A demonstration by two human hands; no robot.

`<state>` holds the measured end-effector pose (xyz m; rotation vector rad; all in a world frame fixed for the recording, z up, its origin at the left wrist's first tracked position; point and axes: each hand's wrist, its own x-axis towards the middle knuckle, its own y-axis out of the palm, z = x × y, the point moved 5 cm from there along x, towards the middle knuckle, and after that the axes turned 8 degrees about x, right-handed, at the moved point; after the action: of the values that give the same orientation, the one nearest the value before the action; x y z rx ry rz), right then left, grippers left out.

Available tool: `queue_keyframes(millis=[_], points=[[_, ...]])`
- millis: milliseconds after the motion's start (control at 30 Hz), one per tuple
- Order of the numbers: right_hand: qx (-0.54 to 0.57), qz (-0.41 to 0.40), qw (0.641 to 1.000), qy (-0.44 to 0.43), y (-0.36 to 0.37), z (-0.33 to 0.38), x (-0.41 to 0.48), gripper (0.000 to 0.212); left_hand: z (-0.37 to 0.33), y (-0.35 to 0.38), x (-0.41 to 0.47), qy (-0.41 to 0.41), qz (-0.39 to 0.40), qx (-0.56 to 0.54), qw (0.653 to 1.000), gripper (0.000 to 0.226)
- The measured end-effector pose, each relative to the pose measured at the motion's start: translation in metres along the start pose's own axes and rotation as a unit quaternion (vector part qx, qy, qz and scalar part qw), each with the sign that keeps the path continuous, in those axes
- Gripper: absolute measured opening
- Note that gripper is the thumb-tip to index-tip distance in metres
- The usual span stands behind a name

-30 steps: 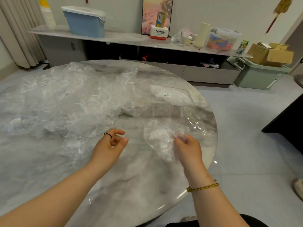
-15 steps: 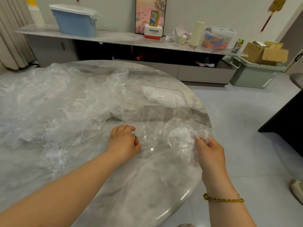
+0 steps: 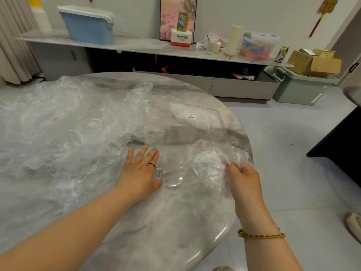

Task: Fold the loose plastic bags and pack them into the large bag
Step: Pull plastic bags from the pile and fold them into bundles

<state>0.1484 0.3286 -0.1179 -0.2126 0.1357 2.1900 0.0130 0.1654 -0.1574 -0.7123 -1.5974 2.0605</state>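
1. A heap of loose plastic bags (image 3: 64, 122) is lying across the left side of the round marble table (image 3: 175, 222).
2. The left hand (image 3: 139, 174) is pressing, fingers straight and spread, on a flat clear bag (image 3: 203, 132).
3. The right hand (image 3: 244, 182) is pinching a crumpled bag (image 3: 209, 163) with curled fingers near the table's right edge.

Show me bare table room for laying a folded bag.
Bare table lies at the near edge, below the left hand and right hand. Crowded: the bag pile covers the left and middle; the crumpled bag fills the right edge.
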Motion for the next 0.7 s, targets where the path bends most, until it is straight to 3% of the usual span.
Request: queue_keyframes(millis=[100,233,333,433,500,533,600,700], points=[[0.01,0.002,1.0,0.0,0.0,0.002,-0.001,0.032,0.003,-0.009,-0.003,0.001,-0.025,-0.029,0.999,0.08],[0.125,0.041,0.991,0.019,0.008,0.009,-0.008,0.025,0.004,-0.027,-0.014,0.013,-0.073,-0.096,0.993,0.08],[0.152,0.046,0.987,-0.004,0.012,0.016,-0.015,0.028,0.003,-0.044,-0.027,0.033,-0.107,-0.12,0.986,0.076],[0.158,0.115,0.981,-0.015,0.023,0.025,-0.026,0.032,0.005,-0.053,-0.04,0.038,-0.115,-0.171,0.978,0.077],[0.147,0.21,0.967,-0.019,0.036,0.032,-0.04,0.027,0.011,-0.057,-0.05,0.042,-0.108,-0.257,0.959,0.077],[0.11,0.259,0.959,-0.026,0.045,0.034,-0.047,0.023,0.014,-0.06,-0.055,0.054,-0.106,-0.314,0.942,0.076],[-0.08,0.336,0.936,-0.069,0.065,0.031,-0.06,0.021,0.02,-0.065,-0.064,0.088,-0.101,-0.376,0.917,0.073],[-0.382,0.297,0.856,-0.183,0.087,0.022,-0.058,0.035,0.03,-0.067,-0.075,0.088,-0.085,-0.375,0.919,0.085]])
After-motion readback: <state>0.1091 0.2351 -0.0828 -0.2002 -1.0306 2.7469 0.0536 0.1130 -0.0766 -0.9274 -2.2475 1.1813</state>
